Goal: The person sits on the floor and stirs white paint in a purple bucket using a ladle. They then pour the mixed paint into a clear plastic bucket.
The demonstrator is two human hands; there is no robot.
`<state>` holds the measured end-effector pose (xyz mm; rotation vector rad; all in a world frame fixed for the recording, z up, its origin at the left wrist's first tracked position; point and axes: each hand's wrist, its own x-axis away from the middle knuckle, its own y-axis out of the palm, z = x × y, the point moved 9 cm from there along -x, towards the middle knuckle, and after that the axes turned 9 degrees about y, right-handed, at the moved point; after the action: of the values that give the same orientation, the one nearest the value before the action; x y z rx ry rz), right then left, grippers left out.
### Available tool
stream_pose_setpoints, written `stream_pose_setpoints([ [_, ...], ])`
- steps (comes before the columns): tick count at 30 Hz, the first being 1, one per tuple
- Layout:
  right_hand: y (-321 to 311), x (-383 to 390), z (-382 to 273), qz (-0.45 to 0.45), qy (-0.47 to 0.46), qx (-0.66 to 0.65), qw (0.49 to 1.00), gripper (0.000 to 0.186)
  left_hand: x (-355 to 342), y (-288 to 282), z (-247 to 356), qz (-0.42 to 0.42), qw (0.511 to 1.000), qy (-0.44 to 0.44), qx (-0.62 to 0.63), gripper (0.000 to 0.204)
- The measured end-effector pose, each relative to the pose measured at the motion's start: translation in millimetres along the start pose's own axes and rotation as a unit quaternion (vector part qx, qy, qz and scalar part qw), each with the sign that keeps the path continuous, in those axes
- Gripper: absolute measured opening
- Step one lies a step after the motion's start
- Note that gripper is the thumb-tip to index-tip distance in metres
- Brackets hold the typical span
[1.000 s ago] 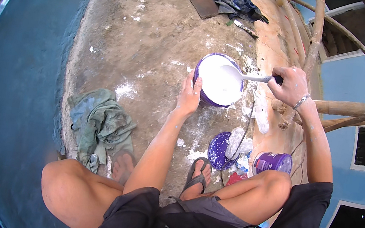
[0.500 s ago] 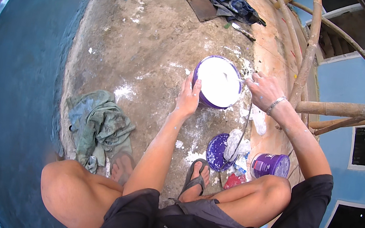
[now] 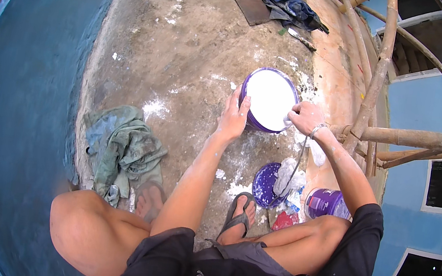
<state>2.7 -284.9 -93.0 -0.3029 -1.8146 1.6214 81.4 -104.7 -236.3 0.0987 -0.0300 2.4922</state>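
Observation:
A purple bucket point(image 3: 254, 122) full of white material point(image 3: 269, 94) stands on the stained concrete. My left hand point(image 3: 234, 114) grips the bucket's left side, its fingers along the wall and rim. My right hand point(image 3: 305, 117) is closed on the handle of a spoon-like tool point(image 3: 288, 121) at the bucket's right edge; the tool's head is mostly hidden in the white material. Below the bucket lie a purple lid point(image 3: 264, 183) and crumpled white plastic point(image 3: 286, 172).
A second purple bucket point(image 3: 325, 203) lies by my right knee, green cloths point(image 3: 123, 147) by my left foot. A blue wall point(image 3: 21, 110) runs along the left; bamboo poles point(image 3: 410, 139) stand at the right. Dark clothing point(image 3: 287, 6) and brown board point(image 3: 251, 4) lie farther ahead.
My right hand has moved down and to the left with the tool, whose head has gone from plainly visible to mostly hidden. My left hand stays on the bucket.

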Motion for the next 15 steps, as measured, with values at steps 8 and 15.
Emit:
stream_pose_setpoints([
  [8, 8.9, -1.2, 33.9, -0.039, 0.096, -0.307, 0.946, 0.023, 1.2, 2.8, -2.4, 0.002, 1.0, -0.031, 0.004, 0.067],
  [15, -47.4, 23.0, 39.4, -0.013, 0.081, -0.258, 0.963, 0.025, -0.4, 2.1, 0.5, 0.022, 1.0, -0.007, 0.016, 0.065],
])
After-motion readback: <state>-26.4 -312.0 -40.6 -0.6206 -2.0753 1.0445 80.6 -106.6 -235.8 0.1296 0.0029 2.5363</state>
